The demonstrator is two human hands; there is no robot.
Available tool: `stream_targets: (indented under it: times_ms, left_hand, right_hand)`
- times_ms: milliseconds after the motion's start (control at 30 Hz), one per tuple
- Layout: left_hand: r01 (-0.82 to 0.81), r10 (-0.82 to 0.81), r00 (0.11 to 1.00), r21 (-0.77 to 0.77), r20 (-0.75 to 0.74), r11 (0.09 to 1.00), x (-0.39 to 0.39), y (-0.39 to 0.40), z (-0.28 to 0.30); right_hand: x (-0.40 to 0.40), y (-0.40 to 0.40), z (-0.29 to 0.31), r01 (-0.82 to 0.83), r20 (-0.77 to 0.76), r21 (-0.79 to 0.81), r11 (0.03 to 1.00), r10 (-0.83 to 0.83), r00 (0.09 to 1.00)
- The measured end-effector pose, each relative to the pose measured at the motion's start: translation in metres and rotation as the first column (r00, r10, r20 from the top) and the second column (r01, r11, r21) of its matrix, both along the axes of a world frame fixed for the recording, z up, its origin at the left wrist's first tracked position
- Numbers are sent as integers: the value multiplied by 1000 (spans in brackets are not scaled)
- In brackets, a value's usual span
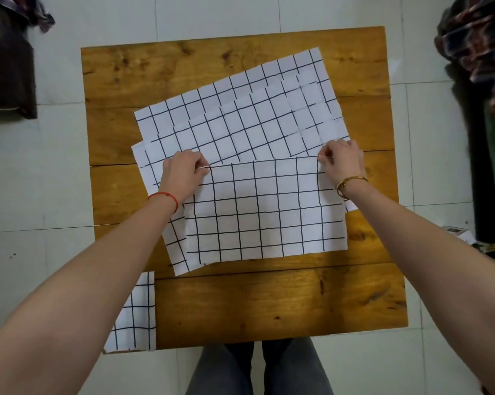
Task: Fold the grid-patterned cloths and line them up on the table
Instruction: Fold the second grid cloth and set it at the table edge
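Between both hands [183, 172], cloth [266, 212], edge pinched

Bare wood of the table [269, 303] is open across the whole near strip, along the far edge, and in a band down the left side. The centre is covered by the stack of grid cloths [240, 118], with the top cloth [266, 212] folded over it. A folded cloth [138, 315] occupies the near left corner. Both forearms cross the near strip diagonally, narrowing access from the sides
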State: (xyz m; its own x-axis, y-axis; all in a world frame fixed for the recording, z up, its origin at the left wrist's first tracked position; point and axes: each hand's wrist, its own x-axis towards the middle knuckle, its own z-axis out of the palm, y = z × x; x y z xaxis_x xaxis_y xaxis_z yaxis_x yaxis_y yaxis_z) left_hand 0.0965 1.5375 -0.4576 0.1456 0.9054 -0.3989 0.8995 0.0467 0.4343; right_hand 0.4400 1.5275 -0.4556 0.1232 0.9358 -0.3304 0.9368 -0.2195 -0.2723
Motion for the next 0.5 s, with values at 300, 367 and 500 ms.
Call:
stream_targets:
  times_ms: [300, 367, 500]
  left_hand:
    - [-83, 84, 996, -36, 14, 996, -1, 8, 7]
    - [-122, 123, 992, -40, 19, 992, -2, 8, 7]
    - [-203, 206, 977, -60, 52, 977, -6, 5, 8]
  right_hand:
    - [11, 6, -2, 65, 114, -35, 997, -60, 992]
    - [7, 3, 0, 43, 158, 18, 999, -45, 986]
    - [-9, -9, 7, -88, 200, 218, 972, 44, 979]
